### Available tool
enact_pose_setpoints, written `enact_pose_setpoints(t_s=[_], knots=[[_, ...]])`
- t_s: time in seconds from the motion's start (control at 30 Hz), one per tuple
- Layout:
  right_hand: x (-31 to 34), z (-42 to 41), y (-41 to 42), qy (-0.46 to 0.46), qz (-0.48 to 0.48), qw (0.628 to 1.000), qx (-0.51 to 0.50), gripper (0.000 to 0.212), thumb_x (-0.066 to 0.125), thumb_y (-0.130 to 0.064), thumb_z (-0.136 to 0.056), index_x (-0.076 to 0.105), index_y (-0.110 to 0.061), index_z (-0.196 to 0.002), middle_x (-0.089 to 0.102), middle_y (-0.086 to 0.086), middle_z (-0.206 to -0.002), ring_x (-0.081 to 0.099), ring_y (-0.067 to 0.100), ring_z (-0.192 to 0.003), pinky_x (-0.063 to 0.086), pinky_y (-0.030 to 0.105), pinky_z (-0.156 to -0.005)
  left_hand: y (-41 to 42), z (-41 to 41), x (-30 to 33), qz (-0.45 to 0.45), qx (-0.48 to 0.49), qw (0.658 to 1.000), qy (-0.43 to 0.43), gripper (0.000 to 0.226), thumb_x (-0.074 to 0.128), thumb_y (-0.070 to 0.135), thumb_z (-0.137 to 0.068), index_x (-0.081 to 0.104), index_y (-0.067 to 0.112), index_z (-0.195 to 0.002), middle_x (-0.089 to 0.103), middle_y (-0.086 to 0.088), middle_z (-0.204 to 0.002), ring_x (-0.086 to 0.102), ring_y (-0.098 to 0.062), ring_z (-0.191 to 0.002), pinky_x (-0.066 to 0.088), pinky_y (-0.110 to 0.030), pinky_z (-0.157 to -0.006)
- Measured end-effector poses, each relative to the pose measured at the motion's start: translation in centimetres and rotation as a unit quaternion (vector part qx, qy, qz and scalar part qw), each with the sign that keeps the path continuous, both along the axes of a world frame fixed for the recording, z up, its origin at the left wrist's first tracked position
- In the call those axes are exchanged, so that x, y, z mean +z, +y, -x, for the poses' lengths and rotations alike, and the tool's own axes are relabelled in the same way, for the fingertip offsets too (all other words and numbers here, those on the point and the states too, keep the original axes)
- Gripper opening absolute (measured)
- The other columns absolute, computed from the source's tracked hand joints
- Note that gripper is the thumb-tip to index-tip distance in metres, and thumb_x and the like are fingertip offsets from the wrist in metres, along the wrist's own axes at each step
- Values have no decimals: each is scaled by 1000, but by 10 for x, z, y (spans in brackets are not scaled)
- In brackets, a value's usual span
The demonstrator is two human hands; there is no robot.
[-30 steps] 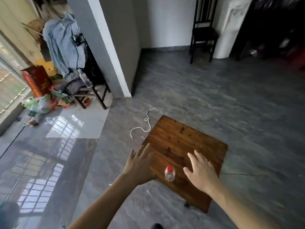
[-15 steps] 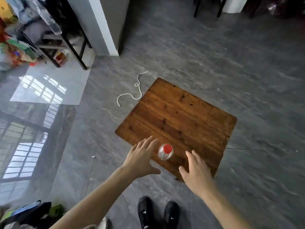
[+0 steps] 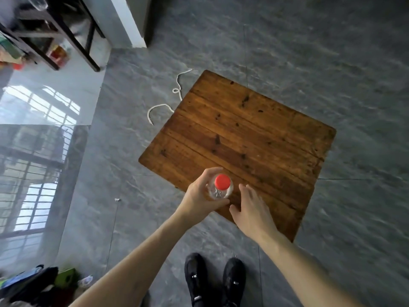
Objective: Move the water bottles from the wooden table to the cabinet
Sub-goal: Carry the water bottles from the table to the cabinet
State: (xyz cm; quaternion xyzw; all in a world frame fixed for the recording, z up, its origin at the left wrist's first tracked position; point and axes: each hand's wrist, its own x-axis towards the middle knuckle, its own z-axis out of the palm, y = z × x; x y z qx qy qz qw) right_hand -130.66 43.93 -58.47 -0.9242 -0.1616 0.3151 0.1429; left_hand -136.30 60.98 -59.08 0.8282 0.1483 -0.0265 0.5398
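Note:
A clear water bottle (image 3: pixel 222 186) with a red cap stands upright at the near edge of the low wooden table (image 3: pixel 254 140), seen from straight above. My left hand (image 3: pixel 200 196) wraps around the bottle's body from the left, fingers and thumb curled on it. My right hand (image 3: pixel 251 209) hovers just right of the bottle with its fingers spread, holding nothing. No cabinet is in view.
A white cord (image 3: pixel 168 100) lies on the grey floor by the table's far left corner. A dark chair frame (image 3: pixel 66 41) with clutter stands at the top left beside a white pillar (image 3: pixel 130 25). My black shoes (image 3: pixel 215 280) are below the table. Bags (image 3: pixel 37 282) lie at the bottom left.
My head has tilted further down and closer to the table. My left hand has closed around the bottle; my right hand has come in beside it.

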Motion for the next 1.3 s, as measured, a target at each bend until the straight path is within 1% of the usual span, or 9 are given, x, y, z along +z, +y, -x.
enact_pose_setpoints(t_s=[0.13, 0.27, 0.33, 0.47, 0.53, 0.7, 0.9, 1.03, 1.3], knots=[[7, -2, 2, 48, -46, 997, -40, 69, 52, -36, -99, 18, -18, -157, 22, 7, -164, 21, 24, -151, 27, 43, -121, 2, -6, 16, -7, 19, 999, -36, 60, 93, 26, -74, 60, 32, -123, 70, 18, -113, 68, -10, -109, 56, -20, -88], [31, -13, 6, 148, -157, 960, -181, 52, 44, -21, -100, 36, -19, -151, 41, 4, -156, 39, 20, -143, 32, 37, -116, 10, -17, 64, -3, 28, 996, -81, 63, 93, 34, -72, 57, 32, -124, 70, 18, -113, 69, -9, -110, 56, -19, -89], [51, -17, 10, 246, -241, 895, -285, 45, 38, -21, -100, 45, -21, -144, 52, 4, -147, 52, 19, -131, 40, 42, -112, 15, -25, 94, 12, 29, 994, -101, 65, 94, 34, -69, 58, 27, -123, 71, 14, -113, 71, -13, -110, 59, -26, -89], [96, -29, 14, 389, -383, 713, -440, 35, 36, -26, -104, 59, -15, -129, 72, 6, -119, 71, 20, -107, 53, 43, -92, 27, -44, 159, 38, 28, 992, -119, 68, 94, 35, -64, 63, 21, -123, 74, 6, -111, 72, -21, -108, 62, -39, -86], [122, -33, 10, 426, -410, 668, -452, 40, 34, -34, -105, 60, -14, -128, 75, 7, -117, 72, 21, -105, 53, 46, -92, 31, -49, 195, 42, 17, 991, -124, 70, 94, 33, -63, 64, 19, -124, 75, 4, -111, 73, -22, -106, 62, -41, -87], [193, -35, 1, 505, -454, 614, -402, 55, 30, -49, -103, 58, -12, -133, 68, 14, -128, 66, 28, -118, 48, 51, -101, 40, -46, 292, 63, -2, 986, -154, 65, 96, 14, -64, 65, 16, -122, 78, 8, -105, 76, -10, -97, 57, -20, -81], [294, -28, 16, 544, -492, 587, -342, 61, 30, -51, -102, 56, -8, -137, 64, 17, -134, 62, 29, -123, 49, 48, -101, 43, -41, 418, 35, -36, 983, -178, 59, 87, 36, -66, 68, 23, -119, 77, -4, -109, 75, -22, -102, 61, -39, -91], [358, -25, 12, 546, -519, 563, -340, 64, 32, -50, -102, 64, -1, -129, 62, 21, -135, 62, 32, -123, 53, 46, -99, 40, -37, 485, 2, -50, 977, -209, 55, 86, 42, -64, 68, 35, -115, 77, 4, -108, 75, -18, -99, 61, -39, -91], [441, -10, 5, 504, -494, 618, -347, 58, 36, -39, -101, 54, 3, -135, 64, 25, -130, 65, 34, -117, 52, 43, -95, 28, -20, 554, -40, -94, 967, -233, 55, 85, 50, -63, 66, 45, -114, 77, 14, -104, 74, -8, -96, 60, -34, -89]])
